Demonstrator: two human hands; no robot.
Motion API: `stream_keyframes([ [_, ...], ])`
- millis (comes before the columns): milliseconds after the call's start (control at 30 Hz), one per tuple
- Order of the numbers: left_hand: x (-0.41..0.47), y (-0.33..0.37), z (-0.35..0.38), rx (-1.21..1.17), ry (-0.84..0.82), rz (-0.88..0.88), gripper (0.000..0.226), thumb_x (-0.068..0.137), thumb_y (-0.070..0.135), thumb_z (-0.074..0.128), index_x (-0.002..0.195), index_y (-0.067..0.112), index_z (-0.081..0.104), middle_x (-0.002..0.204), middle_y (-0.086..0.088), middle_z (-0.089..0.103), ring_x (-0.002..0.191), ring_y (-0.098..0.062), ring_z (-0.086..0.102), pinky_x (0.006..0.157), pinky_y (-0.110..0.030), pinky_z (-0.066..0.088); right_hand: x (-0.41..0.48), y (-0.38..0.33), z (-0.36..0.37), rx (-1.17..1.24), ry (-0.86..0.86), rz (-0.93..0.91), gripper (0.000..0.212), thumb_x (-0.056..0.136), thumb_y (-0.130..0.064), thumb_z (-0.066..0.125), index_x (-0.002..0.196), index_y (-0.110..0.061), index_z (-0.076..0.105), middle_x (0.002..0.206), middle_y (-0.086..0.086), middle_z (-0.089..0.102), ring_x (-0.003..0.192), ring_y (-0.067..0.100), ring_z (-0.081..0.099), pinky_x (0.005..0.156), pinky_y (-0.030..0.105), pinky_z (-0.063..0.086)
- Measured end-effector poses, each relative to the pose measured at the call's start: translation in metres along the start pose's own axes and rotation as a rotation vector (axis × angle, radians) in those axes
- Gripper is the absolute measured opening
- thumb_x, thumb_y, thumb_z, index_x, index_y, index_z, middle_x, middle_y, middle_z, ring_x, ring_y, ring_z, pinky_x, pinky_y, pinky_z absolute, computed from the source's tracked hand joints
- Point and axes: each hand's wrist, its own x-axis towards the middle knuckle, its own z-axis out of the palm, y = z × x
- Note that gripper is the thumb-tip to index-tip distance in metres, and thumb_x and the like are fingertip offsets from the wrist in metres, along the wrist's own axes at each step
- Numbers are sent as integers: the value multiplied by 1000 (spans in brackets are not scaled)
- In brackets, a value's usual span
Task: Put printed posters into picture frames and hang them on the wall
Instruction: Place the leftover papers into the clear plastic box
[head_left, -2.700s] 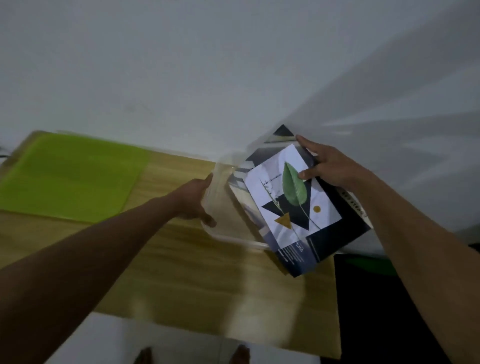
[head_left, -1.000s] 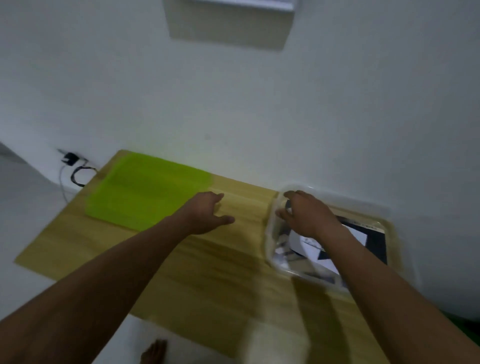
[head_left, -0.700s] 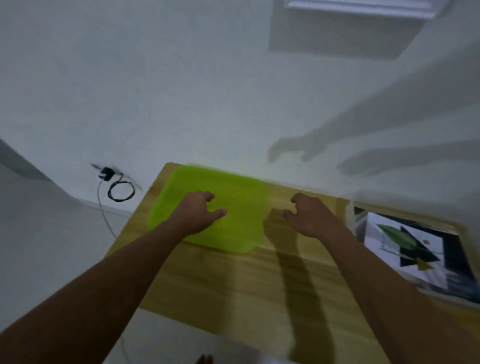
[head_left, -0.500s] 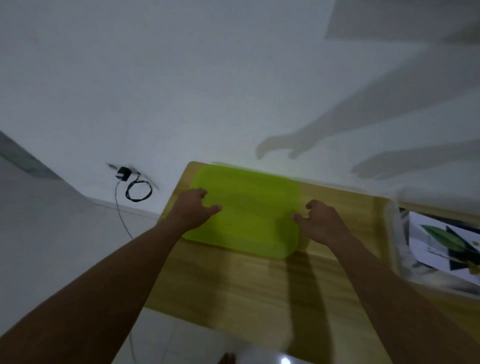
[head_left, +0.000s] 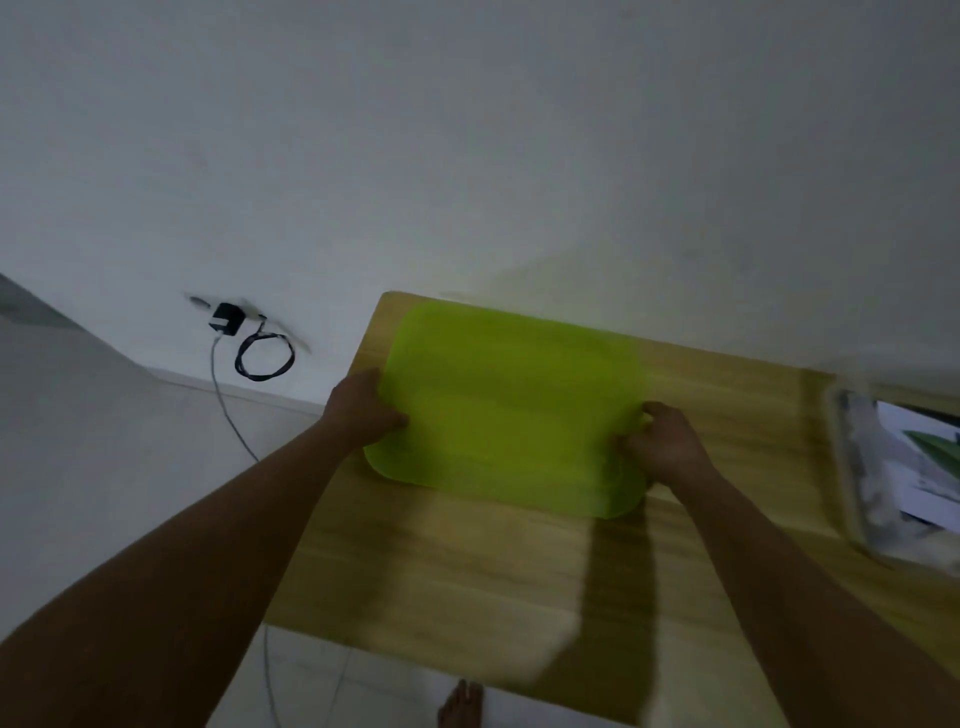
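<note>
Two hands have left the clear bin and crossed to the green lid (head_left: 511, 410) in under three seconds. Nearest, at 6 o'clock, a bare foot (head_left: 460, 704) shows below the wooden table (head_left: 467, 582). Above it, both forearms reach up to the lid's short ends. The left hand (head_left: 363, 410) grips the 9 o'clock end, thumb on top and fingers hidden beneath. The right hand (head_left: 665, 447) pinches the 3 o'clock end with curled fingers, though blur hides how deep the hold is. Half a second ago they were only arriving there.

The lid lies flat, its long axis running roughly 9 to 3, dipping a little toward 4. The poster (head_left: 930, 467), which the right hand held moments ago, now lies face up in the clear bin (head_left: 852, 467) at 3 o'clock. It is cut off by the picture edge, so its long axis cannot be told. No picture frame is in view. My guess is that the lid is about to be lifted, perhaps onto the bin.

Farther off, at 10 o'clock, a charger and looped cable (head_left: 244, 338) hang on the white wall (head_left: 519, 156).
</note>
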Motion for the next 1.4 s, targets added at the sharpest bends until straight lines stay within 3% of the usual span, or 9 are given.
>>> stream_keyframes([
  [233, -31, 11, -15, -367, -173, -3, 96, 70, 2, 84, 150, 21, 33, 117, -12, 56, 107, -29, 56, 88, -37, 48, -36, 5, -44, 242, 35, 13, 83, 74, -2, 82, 146, -3, 41, 121, 25, 62, 95, 27, 61, 86, 38, 51],
  [400, -79, 57, -22, -461, -278, 82, 126, 31, 28, 91, 145, 29, 40, 99, -6, 74, 92, -24, 70, 79, -40, 57, -79, 28, -111, 276, 33, -8, 84, 76, -7, 82, 148, -9, 39, 121, 22, 64, 103, 31, 63, 91, 41, 51],
  [600, -143, 151, 8, -508, -306, 176, 92, 69, -7, 79, 145, 25, 39, 60, 6, 71, 52, 1, 64, 49, -20, 50, -112, 92, -199, 365, 95, -11, 76, 78, -3, 79, 145, -8, 43, 134, 17, 57, 115, 35, 59, 92, 44, 51],
  [667, -163, 186, 27, -487, -299, 201, 89, 72, -6, 78, 145, 27, 39, 71, 1, 68, 43, 3, 56, 48, -22, 46, -119, 122, -229, 369, 128, -11, 68, 78, -1, 78, 139, -8, 49, 129, 16, 60, 111, 35, 62, 93, 48, 52],
  [867, -210, 277, 109, -482, -255, 224, 95, 70, -6, 80, 149, 22, 35, 107, -8, 63, 44, 2, 53, 86, -43, 53, -110, 214, -314, 400, 176, 51, 54, 76, 6, 74, 126, -11, 63, 111, 11, 69, 92, 27, 67, 84, 45, 57],
  [933, -218, 304, 140, -493, -250, 233, 95, 70, -6, 79, 149, 22, 35, 108, -15, 66, 42, 3, 54, 78, -39, 54, -101, 237, -339, 393, 197, 59, 48, 77, 3, 74, 123, -9, 63, 107, 9, 68, 90, 26, 67, 81, 42, 57],
  [1067, -220, 345, 195, -455, -226, 244, 93, 70, -4, 80, 148, 23, 36, 48, 13, 59, 43, 7, 55, 57, -24, 45, -76, 277, -377, 347, 230, 41, 60, 75, -6, 82, 130, -4, 57, 98, 11, 66, 82, 22, 64, 68, 29, 50],
  [1200, -218, 371, 242, -416, -161, 267, 83, 71, -3, 80, 142, 22, 45, 75, 10, 57, 63, -6, 62, 61, -23, 47, -45, 312, -401, 284, 225, 32, 71, 73, -7, 84, 136, -5, 52, 100, 12, 65, 85, 23, 63, 67, 26, 47],
  [1400, -204, 398, 286, -224, -53, 293, 68, 71, 10, 83, 134, 12, 55, 86, -1, 56, 80, -20, 54, 71, -26, 39, -7, 343, -419, 267, 215, 32, 68, 75, -6, 82, 136, -5, 52, 100, 11, 62, 88, 25, 63, 75, 31, 48],
])
